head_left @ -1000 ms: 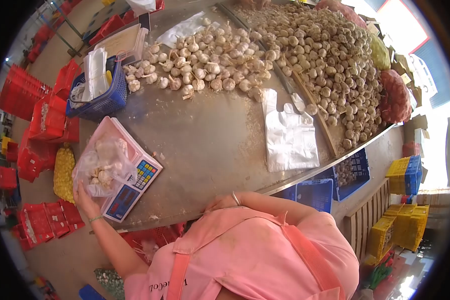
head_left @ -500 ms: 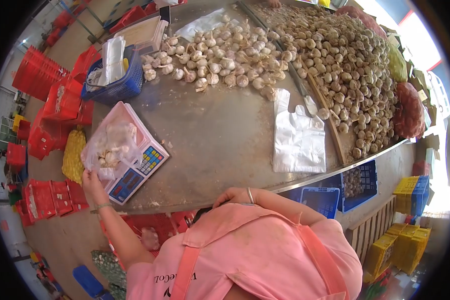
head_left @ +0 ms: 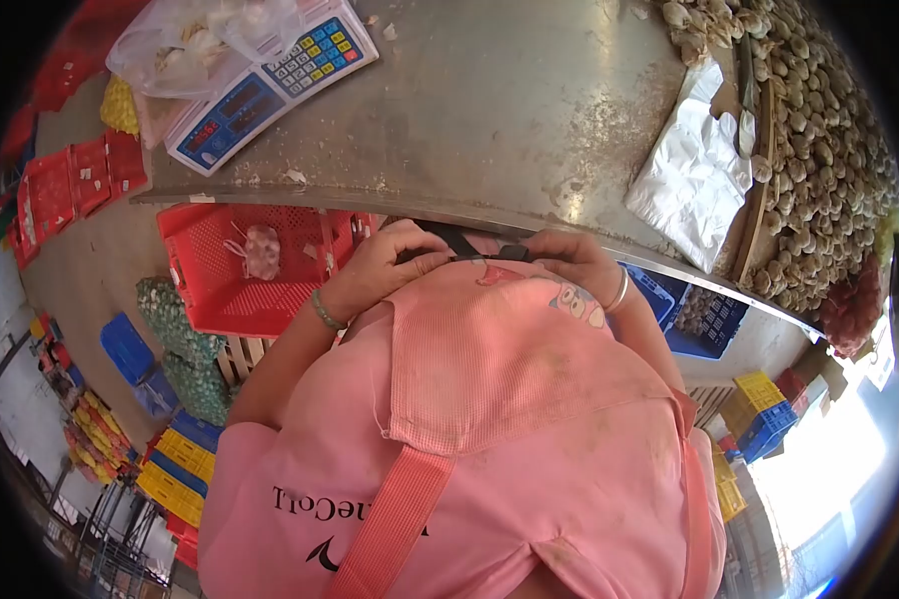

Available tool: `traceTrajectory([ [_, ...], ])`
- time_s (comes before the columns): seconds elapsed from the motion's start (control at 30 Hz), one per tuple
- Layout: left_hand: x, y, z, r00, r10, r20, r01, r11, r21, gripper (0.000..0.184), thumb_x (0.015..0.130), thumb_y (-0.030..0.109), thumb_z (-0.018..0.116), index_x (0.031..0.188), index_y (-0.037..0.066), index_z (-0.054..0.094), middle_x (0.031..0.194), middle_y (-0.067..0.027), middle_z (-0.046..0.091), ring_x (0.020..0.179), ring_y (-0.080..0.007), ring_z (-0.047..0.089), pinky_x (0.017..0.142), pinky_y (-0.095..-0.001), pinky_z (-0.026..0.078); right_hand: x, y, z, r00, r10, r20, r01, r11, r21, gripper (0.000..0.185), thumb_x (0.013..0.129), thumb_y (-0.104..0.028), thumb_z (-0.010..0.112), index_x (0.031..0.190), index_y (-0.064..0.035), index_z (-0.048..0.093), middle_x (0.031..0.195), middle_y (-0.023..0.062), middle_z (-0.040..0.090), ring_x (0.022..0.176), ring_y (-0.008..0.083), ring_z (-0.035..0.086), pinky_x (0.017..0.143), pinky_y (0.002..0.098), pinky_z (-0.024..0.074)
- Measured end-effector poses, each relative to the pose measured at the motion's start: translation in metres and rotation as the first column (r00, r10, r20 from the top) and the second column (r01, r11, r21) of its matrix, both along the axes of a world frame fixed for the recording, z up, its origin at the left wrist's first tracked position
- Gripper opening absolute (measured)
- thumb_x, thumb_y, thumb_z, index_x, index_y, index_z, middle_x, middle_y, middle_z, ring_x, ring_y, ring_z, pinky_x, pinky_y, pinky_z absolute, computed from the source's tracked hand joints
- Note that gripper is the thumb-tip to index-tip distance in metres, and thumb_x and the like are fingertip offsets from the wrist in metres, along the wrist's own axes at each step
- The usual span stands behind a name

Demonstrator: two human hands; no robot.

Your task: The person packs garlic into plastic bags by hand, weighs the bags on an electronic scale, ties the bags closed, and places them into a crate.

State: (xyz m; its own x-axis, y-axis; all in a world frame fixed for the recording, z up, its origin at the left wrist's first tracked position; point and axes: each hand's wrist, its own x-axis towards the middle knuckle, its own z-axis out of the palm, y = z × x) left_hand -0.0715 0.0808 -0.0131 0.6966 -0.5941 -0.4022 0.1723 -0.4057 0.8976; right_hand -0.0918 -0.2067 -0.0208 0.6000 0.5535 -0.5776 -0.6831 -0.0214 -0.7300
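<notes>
Both hands are at the waist, over the top edge of the pink apron [head_left: 499,339]. My left hand [head_left: 390,265], with a green bracelet, has its thumb and fingers closed on one side of a black strap with a buckle [head_left: 459,243]. On the other side, my right hand [head_left: 574,262], wearing a silver bangle, pinches the strap's end by the buckle; its fingertips are partly hidden. A clear plastic bag of garlic [head_left: 195,45] rests on the scale [head_left: 270,90] at the upper left, with neither hand touching it.
The metal table's front edge [head_left: 420,205] runs just beyond the hands. White plastic bags [head_left: 694,170] and a garlic heap [head_left: 829,170] lie at the right. A red crate [head_left: 240,299] stands below the table at left, a blue crate [head_left: 709,324] at right.
My left hand has left the bagged garlic on the scale and come to the waist beside my right hand. The view has tilted down, showing more of the apron and the black strap.
</notes>
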Motion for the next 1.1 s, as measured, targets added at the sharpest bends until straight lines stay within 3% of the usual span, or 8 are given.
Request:
traceTrajectory([
  [0.17,0.003,0.002,0.005,0.997,-0.064,-0.045,0.059,0.993,-0.098,0.021,0.082,0.018,0.061,0.097,0.003,0.063,0.086,-0.0065,0.055,0.086,-0.0182,0.051,0.079,-0.0287,0.041,0.007,0.015,0.023,0.978,-0.094,-0.184,0.117,0.986,0.121,0.023,0.084,0.005,0.050,0.105,0.0019,0.059,0.103,0.0072,0.060,0.096,0.0151,0.055,0.086,0.0258,0.0435],
  [0.23,0.003,0.003,0.008,0.993,-0.099,-0.057,0.088,0.982,-0.164,0.021,0.080,0.016,0.062,0.097,0.003,0.062,0.089,-0.0068,0.055,0.088,-0.0190,0.051,0.080,-0.0291,0.041,0.005,0.004,0.007,0.985,0.040,0.167,-0.071,0.980,0.184,0.020,0.083,0.006,0.050,0.098,0.0019,0.062,0.101,0.0082,0.061,0.095,0.0162,0.056,0.085,0.0263,0.0440],
  [0.33,-0.002,0.002,0.006,0.997,-0.071,-0.034,0.063,0.978,-0.201,0.026,0.077,0.016,0.065,0.100,0.003,0.061,0.091,-0.0072,0.054,0.089,-0.0192,0.050,0.081,-0.0293,0.041,0.009,0.004,0.009,0.939,0.059,0.339,-0.107,0.986,0.125,0.017,0.082,0.007,0.051,0.092,0.0021,0.064,0.096,0.0082,0.062,0.091,0.0161,0.058,0.082,0.0260,0.0448],
  [0.47,-0.008,-0.005,0.016,0.998,0.004,-0.060,-0.012,0.991,-0.137,0.028,0.074,0.017,0.068,0.096,0.003,0.060,0.088,-0.0073,0.054,0.089,-0.0205,0.050,0.080,-0.0300,0.041,0.002,0.008,0.004,0.959,-0.028,0.282,0.002,0.996,0.092,0.016,0.081,0.006,0.052,0.092,0.0023,0.063,0.093,0.0076,0.062,0.088,0.0154,0.058,0.080,0.0257,0.0454],
  [0.53,-0.007,-0.011,0.029,0.948,0.018,0.319,-0.083,0.978,0.193,0.029,0.071,0.020,0.070,0.092,0.003,0.059,0.083,-0.0082,0.053,0.085,-0.0232,0.052,0.076,-0.0319,0.044,-0.001,0.011,0.000,0.977,-0.157,0.141,0.154,0.988,0.031,0.015,0.081,0.005,0.053,0.092,0.0024,0.062,0.092,0.0075,0.062,0.086,0.0154,0.058,0.078,0.0258,0.0457],
  [0.73,-0.024,-0.005,0.038,0.991,0.125,0.040,-0.131,0.964,0.230,0.028,0.071,0.024,0.070,0.088,0.004,0.059,0.081,-0.0105,0.051,0.074,-0.0264,0.055,0.066,-0.0350,0.046,0.007,0.010,0.006,0.958,-0.102,0.269,0.097,0.995,0.028,0.014,0.080,0.007,0.053,0.088,0.0008,0.063,0.090,0.0084,0.062,0.086,0.0169,0.058,0.077,0.0263,0.0453],
  [0.93,-0.038,-0.001,0.027,0.956,0.041,0.292,-0.102,0.975,0.198,0.031,0.070,0.013,0.070,0.097,0.004,0.057,0.088,-0.0088,0.050,0.074,-0.0202,0.054,0.063,-0.0302,0.046,0.015,0.008,0.000,0.903,-0.015,0.429,-0.005,0.999,0.046,0.007,0.076,0.002,0.063,0.083,0.0005,0.064,0.088,0.0097,0.062,0.082,0.0174,0.058,0.074,0.0272,0.0457],
  [1.1,-0.044,-0.006,0.026,0.969,0.215,0.123,-0.224,0.973,0.064,0.027,0.070,0.011,0.070,0.092,0.003,0.057,0.086,-0.0081,0.049,0.076,-0.0202,0.052,0.066,-0.0291,0.044,0.022,0.005,0.004,0.847,0.087,0.524,-0.154,0.984,0.085,0.015,0.077,0.007,0.055,0.086,-0.0002,0.065,0.088,0.0084,0.062,0.086,0.0201,0.057,0.078,0.0302,0.0437],
])
